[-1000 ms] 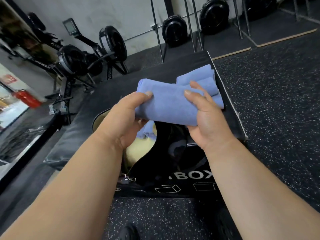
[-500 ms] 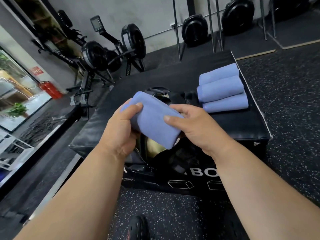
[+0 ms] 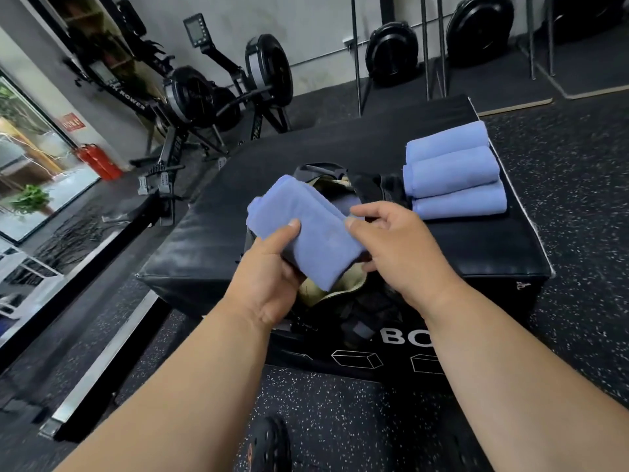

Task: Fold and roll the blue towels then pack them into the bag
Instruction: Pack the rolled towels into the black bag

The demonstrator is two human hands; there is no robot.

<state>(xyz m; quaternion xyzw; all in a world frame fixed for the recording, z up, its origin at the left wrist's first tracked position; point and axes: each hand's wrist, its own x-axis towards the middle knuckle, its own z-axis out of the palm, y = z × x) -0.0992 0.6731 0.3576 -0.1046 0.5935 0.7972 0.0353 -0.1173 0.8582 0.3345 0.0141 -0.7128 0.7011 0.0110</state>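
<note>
Towel (image 3: 308, 233) tilted lower toward bag (image 3: 326, 291) | both hands still gripping it

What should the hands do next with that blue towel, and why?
Probably lower the rolled towel into the open bag. Both hands, left and right, hold it right above the bag's opening, and three more rolls wait on the box beside it.

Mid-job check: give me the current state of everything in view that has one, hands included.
Rolled blue towel in hand: held above the bag mouth, tilted.
Black bag with tan lining: open, on the black padded box.
Three rolled blue towels: side by side on the box.
Left hand: gripping the towel.
Right hand: gripping the towel.
</note>
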